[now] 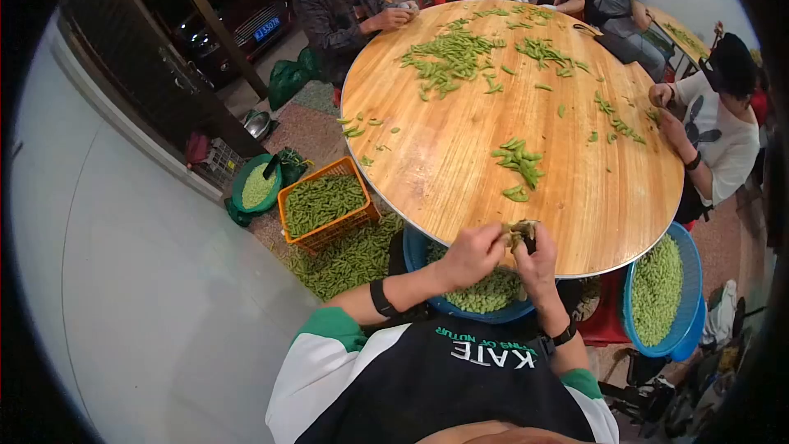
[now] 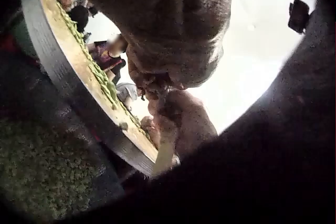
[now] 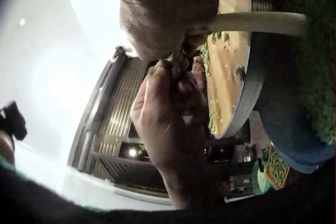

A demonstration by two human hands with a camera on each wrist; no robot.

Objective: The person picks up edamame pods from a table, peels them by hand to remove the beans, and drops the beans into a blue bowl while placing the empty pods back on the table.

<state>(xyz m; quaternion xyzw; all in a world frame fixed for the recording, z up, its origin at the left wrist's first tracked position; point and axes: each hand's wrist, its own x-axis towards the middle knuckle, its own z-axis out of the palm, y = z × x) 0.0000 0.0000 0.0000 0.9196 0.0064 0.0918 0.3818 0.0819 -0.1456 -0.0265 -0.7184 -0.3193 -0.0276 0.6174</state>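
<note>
Pod (image 1: 517, 233), mostly hidden by fingers, is pinched by left hand (image 1: 472, 256) and right hand (image 1: 538, 265) above the surface (image 1: 436, 152).

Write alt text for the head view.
The wearer's left hand and right hand hold something small at the near edge of a round wooden table scattered with green pods. A blue tub of pale beans sits below; other people are around the table.

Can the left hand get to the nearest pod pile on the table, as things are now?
Probably yes: the pile lies just beyond the left hand, with bare table between, though that hand seems busy with a pod.
</note>
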